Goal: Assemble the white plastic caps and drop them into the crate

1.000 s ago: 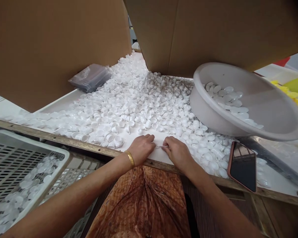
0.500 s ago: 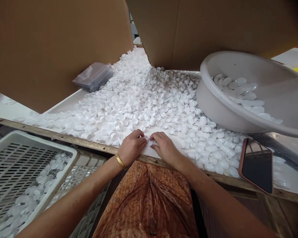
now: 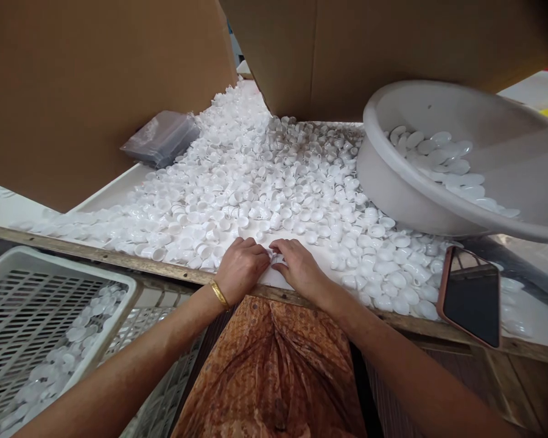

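Scanning left to right, I get a slotted basket (image 3: pixel 77 266) near left, then my left hand (image 3: pixel 242 263), fingers curled in at a small white piece (image 3: pixel 276 258) by the near table edge (image 3: pixel 274 294); pinch hidden, can't tell. My right hand (image 3: pixel 300 266): thumb and forefinger parted around it, contact unclear. Grey basin (image 3: pixel 393 194) far right. I judge it two-handed fingertip work; next move calls for light, steady control.

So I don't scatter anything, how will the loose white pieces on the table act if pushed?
The white pieces would probably slide easily, looking glossy and loose. They seem light, being small and thin-rimmed. Many look rounded and cuplike, so might tip.
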Demonstrator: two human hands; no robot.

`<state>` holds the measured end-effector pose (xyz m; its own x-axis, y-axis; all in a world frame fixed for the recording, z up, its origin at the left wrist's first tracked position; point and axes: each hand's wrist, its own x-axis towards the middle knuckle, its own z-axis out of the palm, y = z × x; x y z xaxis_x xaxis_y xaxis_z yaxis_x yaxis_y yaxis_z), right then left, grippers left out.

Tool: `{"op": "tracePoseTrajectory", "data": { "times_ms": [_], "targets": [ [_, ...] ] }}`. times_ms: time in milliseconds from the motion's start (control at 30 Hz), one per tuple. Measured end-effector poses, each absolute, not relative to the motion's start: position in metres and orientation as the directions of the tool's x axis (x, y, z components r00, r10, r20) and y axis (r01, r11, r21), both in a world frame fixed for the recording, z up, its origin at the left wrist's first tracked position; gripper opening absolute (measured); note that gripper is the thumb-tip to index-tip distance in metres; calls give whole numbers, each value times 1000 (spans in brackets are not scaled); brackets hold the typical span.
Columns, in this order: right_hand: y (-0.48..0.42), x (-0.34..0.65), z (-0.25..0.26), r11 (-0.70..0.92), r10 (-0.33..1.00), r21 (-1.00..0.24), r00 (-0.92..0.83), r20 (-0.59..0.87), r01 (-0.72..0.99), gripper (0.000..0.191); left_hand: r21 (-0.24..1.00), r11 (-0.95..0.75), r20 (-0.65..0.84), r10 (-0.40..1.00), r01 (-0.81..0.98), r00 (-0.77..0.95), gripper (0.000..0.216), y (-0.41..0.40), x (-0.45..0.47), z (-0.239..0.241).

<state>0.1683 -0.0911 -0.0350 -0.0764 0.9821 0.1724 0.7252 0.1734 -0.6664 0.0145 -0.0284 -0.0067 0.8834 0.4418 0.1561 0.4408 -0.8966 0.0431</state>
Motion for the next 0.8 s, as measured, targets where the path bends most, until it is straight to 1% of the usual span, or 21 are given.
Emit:
{"op": "tracePoseTrajectory", "data": {
  "times_ms": [100, 167, 333, 500, 633, 800],
  "targets": [
    [-86, 171, -31, 159, 987, -706, -96, 128, 691, 21, 22, -899, 140, 436, 438, 889, 22, -27, 14, -6],
    [-80, 171, -30, 127, 992, -733, -89, 90, 669, 18, 24, -904, 133, 425, 426, 895, 23, -27, 13, -6],
    [-69, 163, -32, 60, 997, -683, -12, 76, 728, 12, 44, -920, 167, 391, 389, 905, 19, -28, 12, -6],
    [-67, 160, -34, -34, 998, -679, 59, 15, 733, 11, 88, -924, 202, 383, 373, 901, 22, -27, 12, -12],
    [-65, 161, -32, -40, 999, -645, 49, -4, 763, 14, 114, -912, 240, 409, 393, 880, 25, -27, 15, -16],
    [-67, 161, -31, -13, 1000, -623, 24, 8, 782, 16, 76, -898, 249, 438, 434, 864, 26, -33, 17, -17]
  ]
}}
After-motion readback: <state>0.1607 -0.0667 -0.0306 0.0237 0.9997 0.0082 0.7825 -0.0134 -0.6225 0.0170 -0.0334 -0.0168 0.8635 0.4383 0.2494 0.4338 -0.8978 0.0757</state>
